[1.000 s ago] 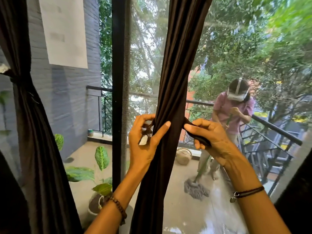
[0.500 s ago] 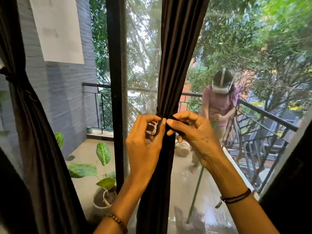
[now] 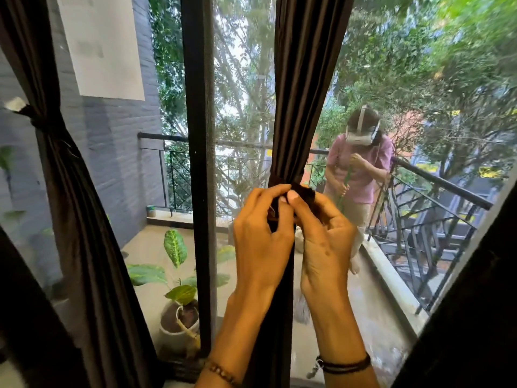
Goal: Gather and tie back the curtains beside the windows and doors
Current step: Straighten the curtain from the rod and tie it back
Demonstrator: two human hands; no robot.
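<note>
Left hand [image 3: 260, 247] and right hand [image 3: 327, 242] are raised side by side, fingers curled, both pinching the dark tie-back [image 3: 306, 190] where it cinches the gathered middle curtain [image 3: 303, 93]. Thumb tips meet at the front of the bundle. The bundle hangs just right of the black door post [image 3: 200, 163], with open glass either side. Far-left curtain [image 3: 84, 219] is bound at its own tie. Outside: a person in a headset [image 3: 361, 169] near the balcony railing [image 3: 442, 183], and a potted plant [image 3: 179, 303] beside the post.

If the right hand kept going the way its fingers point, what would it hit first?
The gathered dark brown curtain: the right hand pinches the dark tie band against it; just beyond, probably the left hand.
</note>
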